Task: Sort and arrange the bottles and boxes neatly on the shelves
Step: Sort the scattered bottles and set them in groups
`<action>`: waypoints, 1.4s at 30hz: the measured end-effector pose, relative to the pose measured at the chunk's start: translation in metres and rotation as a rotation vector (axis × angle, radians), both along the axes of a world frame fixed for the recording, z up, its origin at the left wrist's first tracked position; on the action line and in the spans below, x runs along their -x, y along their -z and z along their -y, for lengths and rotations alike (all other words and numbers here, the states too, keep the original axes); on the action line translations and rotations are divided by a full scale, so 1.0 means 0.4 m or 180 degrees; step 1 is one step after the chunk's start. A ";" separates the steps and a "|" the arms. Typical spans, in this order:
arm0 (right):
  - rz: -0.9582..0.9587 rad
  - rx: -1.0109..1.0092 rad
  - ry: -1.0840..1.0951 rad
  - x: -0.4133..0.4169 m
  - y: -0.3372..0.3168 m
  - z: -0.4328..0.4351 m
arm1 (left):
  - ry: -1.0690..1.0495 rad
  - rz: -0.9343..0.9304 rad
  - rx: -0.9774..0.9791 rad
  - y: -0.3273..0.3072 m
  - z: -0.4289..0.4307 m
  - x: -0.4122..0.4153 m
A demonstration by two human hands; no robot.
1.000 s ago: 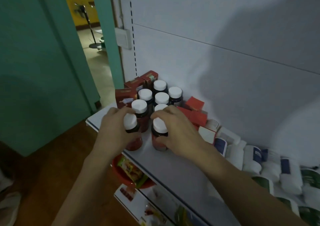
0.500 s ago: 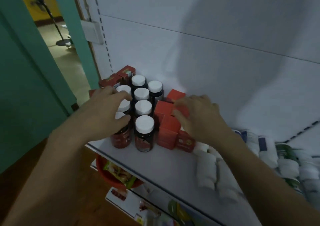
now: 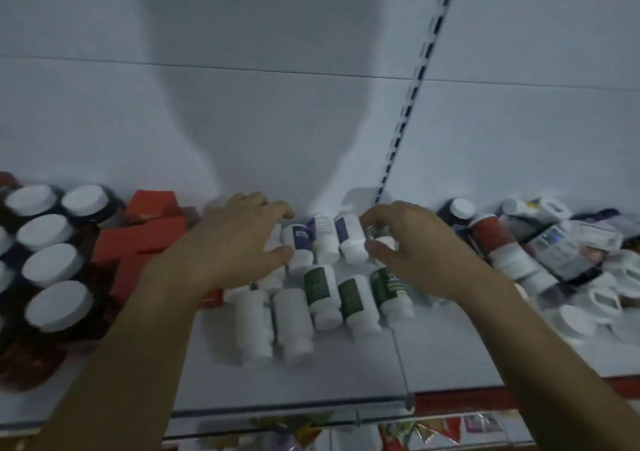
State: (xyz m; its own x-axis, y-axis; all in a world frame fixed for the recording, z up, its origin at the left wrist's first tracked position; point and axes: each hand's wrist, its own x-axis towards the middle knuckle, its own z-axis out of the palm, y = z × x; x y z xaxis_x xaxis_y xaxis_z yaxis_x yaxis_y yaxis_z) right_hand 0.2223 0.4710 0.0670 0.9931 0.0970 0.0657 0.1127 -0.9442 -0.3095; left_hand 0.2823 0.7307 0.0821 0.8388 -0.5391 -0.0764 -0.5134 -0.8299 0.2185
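Note:
Several white bottles lie on their sides on the white shelf [image 3: 346,378]: some with blue labels [image 3: 302,239], some with green labels [image 3: 319,289], two plain ones [image 3: 291,324] nearer the edge. My left hand [image 3: 232,243] curls over the left of this pile, finger and thumb around a white bottle [image 3: 276,239] that is mostly hidden. My right hand [image 3: 419,250] curls over the right of the pile, pinching a small white-capped bottle [image 3: 383,240]. Dark bottles with white caps [image 3: 52,263] stand upright at the left, next to red boxes [image 3: 145,239].
A jumble of bottles and packets [image 3: 557,250] lies at the right, with a red-labelled bottle [image 3: 491,234] and a dark one [image 3: 458,211]. A slotted upright [image 3: 415,70] runs up the white back panel. Colourful packets [image 3: 433,430] show on the shelf below.
The view has swung right from the dark bottles and red boxes. Both hands left those and moved onto the lying white bottles.

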 end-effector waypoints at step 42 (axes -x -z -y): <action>0.1276 -0.0538 -0.0804 0.012 0.167 -0.067 | -0.1838 -0.0348 0.0891 0.147 -0.004 0.248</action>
